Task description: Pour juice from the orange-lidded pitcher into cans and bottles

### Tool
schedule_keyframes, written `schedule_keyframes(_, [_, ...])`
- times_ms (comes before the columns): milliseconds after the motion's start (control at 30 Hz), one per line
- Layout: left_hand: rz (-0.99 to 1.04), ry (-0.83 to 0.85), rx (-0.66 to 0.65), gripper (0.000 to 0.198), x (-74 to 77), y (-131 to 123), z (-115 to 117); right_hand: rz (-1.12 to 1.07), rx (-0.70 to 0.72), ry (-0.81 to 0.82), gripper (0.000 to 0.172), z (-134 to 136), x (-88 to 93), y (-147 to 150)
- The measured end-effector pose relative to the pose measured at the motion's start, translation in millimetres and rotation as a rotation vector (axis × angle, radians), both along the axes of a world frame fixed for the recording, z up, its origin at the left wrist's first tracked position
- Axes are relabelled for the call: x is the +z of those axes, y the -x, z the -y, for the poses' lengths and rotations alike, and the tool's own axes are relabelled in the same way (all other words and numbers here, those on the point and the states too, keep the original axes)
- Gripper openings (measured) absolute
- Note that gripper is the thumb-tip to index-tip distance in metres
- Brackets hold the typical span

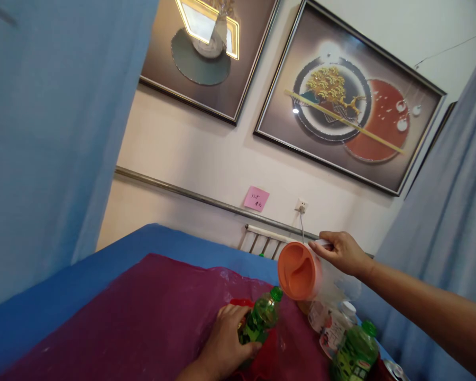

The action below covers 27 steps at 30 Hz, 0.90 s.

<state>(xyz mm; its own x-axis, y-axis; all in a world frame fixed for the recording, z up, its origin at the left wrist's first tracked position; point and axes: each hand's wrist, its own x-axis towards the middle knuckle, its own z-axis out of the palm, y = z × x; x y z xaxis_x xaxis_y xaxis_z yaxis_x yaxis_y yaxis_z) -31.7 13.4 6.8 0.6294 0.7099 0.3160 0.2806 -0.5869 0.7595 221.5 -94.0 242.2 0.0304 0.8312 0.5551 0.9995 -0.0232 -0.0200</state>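
Note:
My left hand [230, 338] is closed around a green plastic drink bottle [261, 317] with a green cap, tilted over the purple-red sheet. Something bright red shows behind and below that bottle. Up to the right, my right hand [341, 253] grips the pale handle of a translucent pitcher [329, 283] with an orange lid [297, 271]. The pitcher is tipped on its side, lid facing left, just above and right of the green bottle. Below the pitcher stand a white-capped bottle [335, 330] with a printed label and a second green bottle [357, 352].
A can [392, 370] is at the lower right edge. The purple-red plastic sheet [135, 317] lies on a blue-covered bed [162, 238]. Blue curtains [55, 116] hang on both sides. Behind are a wall rail [190, 197], a pink note [256, 199], a socket [301, 205] and framed pictures [349, 100].

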Motion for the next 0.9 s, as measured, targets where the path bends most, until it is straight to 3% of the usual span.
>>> schedule_keyframes(900, [-0.001,0.001,0.002,0.06,0.2,0.4,0.2,0.02,-0.013,-0.007,0.051,2.5,0.0,2.3])
